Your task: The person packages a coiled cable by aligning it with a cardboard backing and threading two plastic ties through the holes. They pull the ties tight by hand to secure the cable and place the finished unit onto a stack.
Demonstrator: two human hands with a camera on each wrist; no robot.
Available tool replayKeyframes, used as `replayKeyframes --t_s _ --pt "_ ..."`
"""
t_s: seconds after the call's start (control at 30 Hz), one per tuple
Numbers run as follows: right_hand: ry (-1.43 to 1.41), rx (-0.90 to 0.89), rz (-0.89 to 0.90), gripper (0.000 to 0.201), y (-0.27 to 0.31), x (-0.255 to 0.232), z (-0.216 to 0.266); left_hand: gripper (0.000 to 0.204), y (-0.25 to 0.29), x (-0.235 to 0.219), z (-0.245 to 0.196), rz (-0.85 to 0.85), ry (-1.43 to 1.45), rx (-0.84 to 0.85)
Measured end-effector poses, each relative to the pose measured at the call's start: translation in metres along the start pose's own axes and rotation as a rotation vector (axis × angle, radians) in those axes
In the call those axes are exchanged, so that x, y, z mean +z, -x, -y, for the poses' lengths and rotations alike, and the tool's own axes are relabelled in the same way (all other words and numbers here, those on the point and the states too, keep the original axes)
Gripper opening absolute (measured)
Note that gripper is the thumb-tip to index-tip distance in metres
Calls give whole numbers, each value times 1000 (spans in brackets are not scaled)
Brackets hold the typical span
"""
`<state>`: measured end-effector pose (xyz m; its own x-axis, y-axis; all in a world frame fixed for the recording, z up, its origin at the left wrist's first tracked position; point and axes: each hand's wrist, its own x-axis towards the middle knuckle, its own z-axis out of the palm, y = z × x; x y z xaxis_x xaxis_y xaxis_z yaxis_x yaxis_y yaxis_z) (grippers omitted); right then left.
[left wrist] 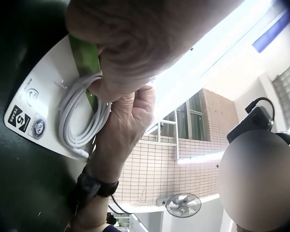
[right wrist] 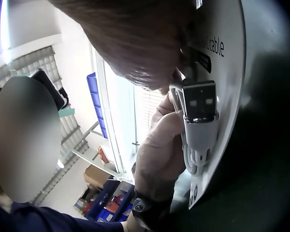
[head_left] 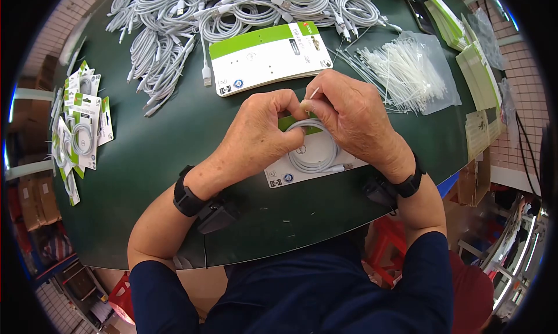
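A coiled grey-white USB cable (head_left: 318,166) lies on a white-and-green packaging card (head_left: 281,174) close in front of the body. My left hand (head_left: 256,130) grips the coil's upper left part, thumb bent against the cable. At the top of the card, my right hand (head_left: 360,119) pinches a thin white cable tie (head_left: 314,93) between thumb and forefinger; most of the tie is hidden by the fingers. The cable's metal USB plug (right wrist: 200,100) shows large in the right wrist view, resting over the card. In the left wrist view the white coil (left wrist: 70,123) overlaps the card's green band.
Beyond the hands sits a stack of flat cards (head_left: 267,58), with bundled cables (head_left: 244,8) behind it. Loose white cable ties (head_left: 401,72) spread on a plastic bag at the right. Finished-looking carded cables (head_left: 84,133) pile at the left on the green table (head_left: 151,130).
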<state>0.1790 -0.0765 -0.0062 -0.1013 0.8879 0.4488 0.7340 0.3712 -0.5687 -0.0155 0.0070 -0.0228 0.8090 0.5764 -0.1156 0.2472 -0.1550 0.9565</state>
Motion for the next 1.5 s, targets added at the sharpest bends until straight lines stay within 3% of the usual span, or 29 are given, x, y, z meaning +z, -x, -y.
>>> replayKeyframes --t_s 0.1,0.43,0.6,0.73,0.83,0.93,1.1,1.17,1.3,1.4,1.5 --pt "27 2 -3 15 1 0 1 13 -1 5 7 -53 41 105" --pt "45 38 -16 17 1 0 1 11 0 0 -3 38 57 -7" --pt "-87 91 -34 17 2 2 0 12 0 -1 -3 39 21 -16" --pt "-190 59 -10 14 0 0 0 15 -2 2 11 -39 78 87" --pt "-30 -27 -16 12 -3 -7 7 13 -3 3 12 -48 156 93" --pt "-43 6 -1 15 -1 -11 12 13 -1 2 4 -47 223 62" --pt "-306 149 201 20 1 -22 25 15 0 -5 -4 63 172 -39" --pt "-354 139 269 21 0 -25 26 16 0 -6 -2 45 163 14" --pt "-449 167 316 22 -1 -31 24 15 0 -12 -4 34 152 9" --pt "-474 195 346 24 -4 -44 29 18 1 -14 -6 -23 113 130" --pt "-502 259 338 27 -3 -49 36 20 3 -18 -16 -18 152 89"
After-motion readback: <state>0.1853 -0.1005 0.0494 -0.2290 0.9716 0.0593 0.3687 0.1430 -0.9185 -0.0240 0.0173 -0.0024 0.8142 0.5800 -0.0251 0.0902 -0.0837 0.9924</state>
